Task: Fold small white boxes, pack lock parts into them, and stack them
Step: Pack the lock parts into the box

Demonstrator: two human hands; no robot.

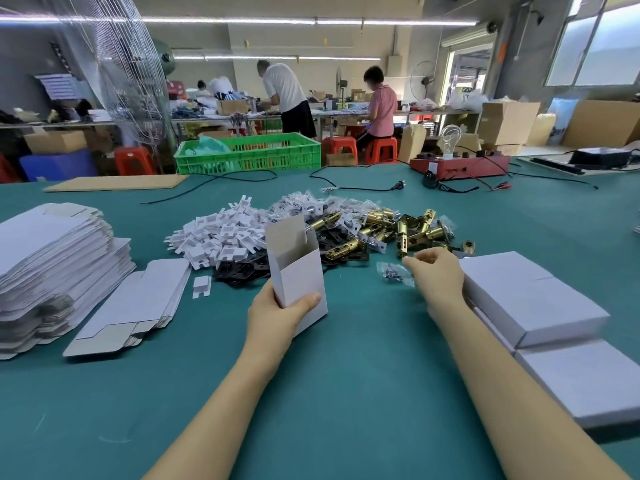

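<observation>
The left hand (277, 311) grips an open-topped white box (298, 268) upright above the bench (346, 375); the right hand (437, 271), fingers loosely curled, hovers at a small bagged part (393, 273), holding nothing I can see; best keep the mouth steady while feeding parts in.

Strip-lit workshop (242, 20), windows (595, 43), red stools (381, 148)

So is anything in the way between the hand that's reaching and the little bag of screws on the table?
Nothing visible is. The right hand hovers right beside the small clear bag of screws, with only bare green table between them. The open white box, held up by the left hand, is off to the side, its top flap open.
</observation>
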